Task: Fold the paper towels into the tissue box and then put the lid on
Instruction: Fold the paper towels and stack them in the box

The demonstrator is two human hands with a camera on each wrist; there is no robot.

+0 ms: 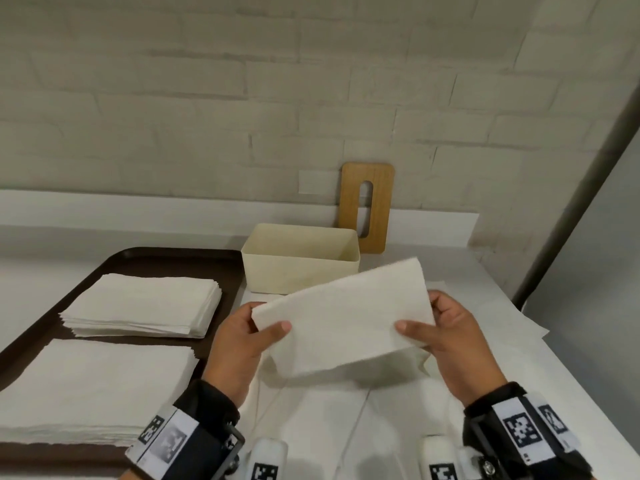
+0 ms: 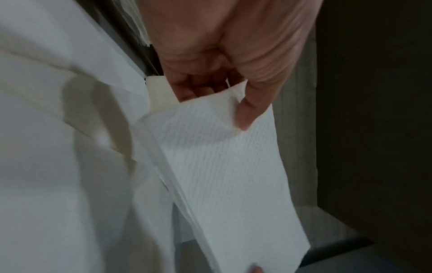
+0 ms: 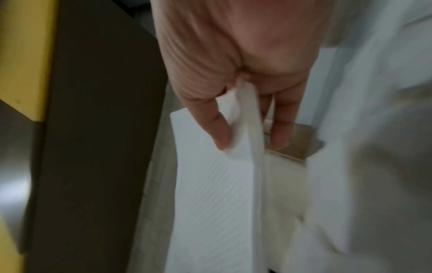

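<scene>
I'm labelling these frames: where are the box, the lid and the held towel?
box (image 1: 298, 271), head view, front wall.
lid (image 1: 381, 202), head view, wood right of its slot.
towel (image 1: 346, 320), head view, middle of the folded sheet.

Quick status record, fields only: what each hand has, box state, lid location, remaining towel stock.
left hand: pinches the left end of the folded paper towel
right hand: pinches its right end
towel position: held in the air, in front of the tissue box
box: open, no towels visible inside
lid: wooden, leaning upright against the wall behind the box
stock: two stacks of towels on the brown tray
</scene>
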